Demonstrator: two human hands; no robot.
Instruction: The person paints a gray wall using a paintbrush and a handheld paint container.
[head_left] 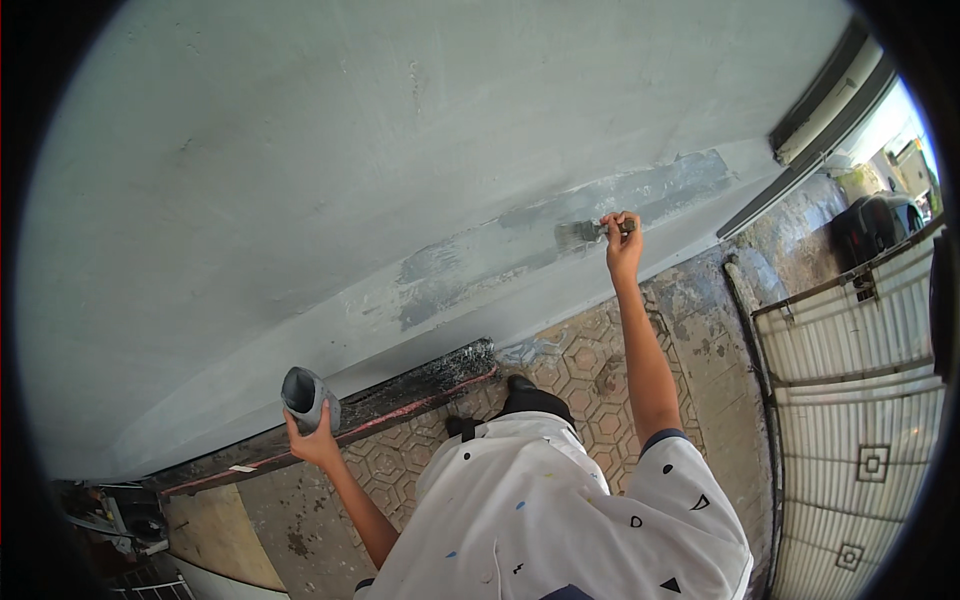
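Observation:
My right hand [624, 245] grips a paintbrush [580, 234] by its handle. The bristles point left and lie against the wall, on a band of darker grey paint [530, 230] that runs along its lower part. Lower and to the left, my left hand [314, 440] is wrapped round a grey paint container [304, 390], held away from the brush. Its dark opening faces up; how much paint it holds I cannot make out. Around the band, the wall [300, 180] is a lighter grey with rough spots.
A long black beam-like piece with a reddish stripe [410, 400] lies along the wall's foot. Hexagonal paving [600, 360] is underfoot. To the right stands a pale corrugated gate [850, 420], with a dark car [880, 225] beyond. Assorted items [125, 525] sit at lower left.

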